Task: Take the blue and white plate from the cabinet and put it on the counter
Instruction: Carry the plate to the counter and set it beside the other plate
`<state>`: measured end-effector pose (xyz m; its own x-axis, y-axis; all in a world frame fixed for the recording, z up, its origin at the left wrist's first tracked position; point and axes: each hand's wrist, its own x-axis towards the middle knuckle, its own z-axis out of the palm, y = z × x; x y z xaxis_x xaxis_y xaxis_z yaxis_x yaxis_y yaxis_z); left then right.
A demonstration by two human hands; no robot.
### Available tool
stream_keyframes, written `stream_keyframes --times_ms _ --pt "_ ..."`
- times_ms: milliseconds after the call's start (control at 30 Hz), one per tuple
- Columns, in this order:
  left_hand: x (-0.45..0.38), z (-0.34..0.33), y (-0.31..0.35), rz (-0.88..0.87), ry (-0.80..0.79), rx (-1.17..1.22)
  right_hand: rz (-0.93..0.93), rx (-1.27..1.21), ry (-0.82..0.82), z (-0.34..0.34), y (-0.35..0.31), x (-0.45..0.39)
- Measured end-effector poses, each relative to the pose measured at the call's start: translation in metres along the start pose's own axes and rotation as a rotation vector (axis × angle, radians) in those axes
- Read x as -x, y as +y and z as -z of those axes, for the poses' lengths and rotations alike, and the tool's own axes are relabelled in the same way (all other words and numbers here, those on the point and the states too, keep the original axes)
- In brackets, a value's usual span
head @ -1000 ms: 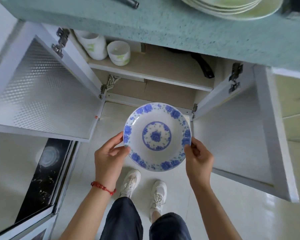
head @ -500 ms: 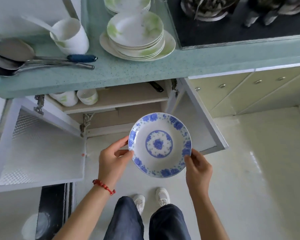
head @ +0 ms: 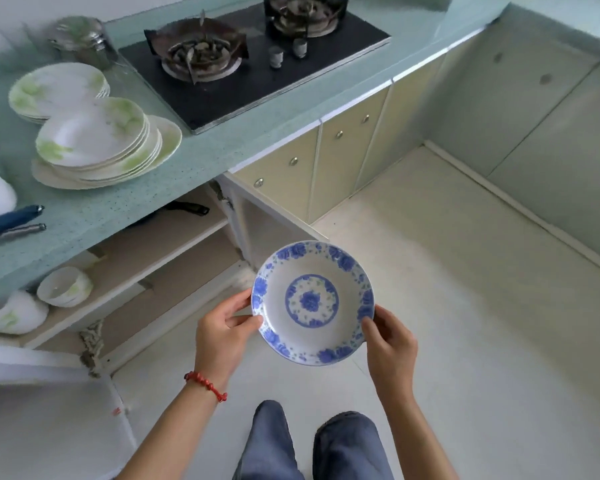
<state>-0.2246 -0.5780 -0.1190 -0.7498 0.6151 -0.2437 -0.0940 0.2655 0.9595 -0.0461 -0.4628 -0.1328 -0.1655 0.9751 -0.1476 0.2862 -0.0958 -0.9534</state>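
Blue flowers ring the plate (head: 313, 303) that a person holds level above the pale floor (head: 465, 306), out of the cabinet (head: 160, 258) and below the height of the counter (head: 201, 157). The left hand (head: 222, 337) grips the plate's left rim, thumb on top and fingers curled beneath; a red bead bracelet (head: 207, 385) circles that wrist. The right hand (head: 390, 344) clasps the lower right rim in the same way, thumb resting on the blue border. Both hands are closed on the plate, and nothing else touches it.

To the left, the cabinet stands open under the speckled green counter. A white bowl (head: 65, 286) with green marks sits on its shelf (head: 160, 237), with another white dish (head: 13, 313) just beside it at the left edge. A dark handle (head: 187, 207) shows further back on the shelf. The open right door (head: 274, 216) juts out just behind the plate.

On the counter, a stack of white plates with green patterns (head: 101, 143) rests near the front edge, with a second stack (head: 58, 88) behind it. A black gas hob (head: 253, 64) with two burners fills the counter to their right. A blue-handled utensil (head: 11, 218) and a steel-handled one (head: 14, 232) lie at the far left.

The person's legs, in dark trousers (head: 312, 445), appear at the bottom of the view, directly below the plate. Closed cream cabinet doors (head: 326, 161) with round knobs line the wall to the right of the open unit.
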Motion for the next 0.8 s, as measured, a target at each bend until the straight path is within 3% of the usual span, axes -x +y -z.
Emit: stream_keyframes --times_ms 500,800 --pt "0.051 -0.201 0.036 -0.002 -0.468 -0.031 -0.077 -0.054 0.407 0.203 0.035 0.010" --pt "0.081 -0.309 0.053 -0.014 -0.651 -0.096 -0.110 -0.047 0.607 0.294 0.049 0.005"
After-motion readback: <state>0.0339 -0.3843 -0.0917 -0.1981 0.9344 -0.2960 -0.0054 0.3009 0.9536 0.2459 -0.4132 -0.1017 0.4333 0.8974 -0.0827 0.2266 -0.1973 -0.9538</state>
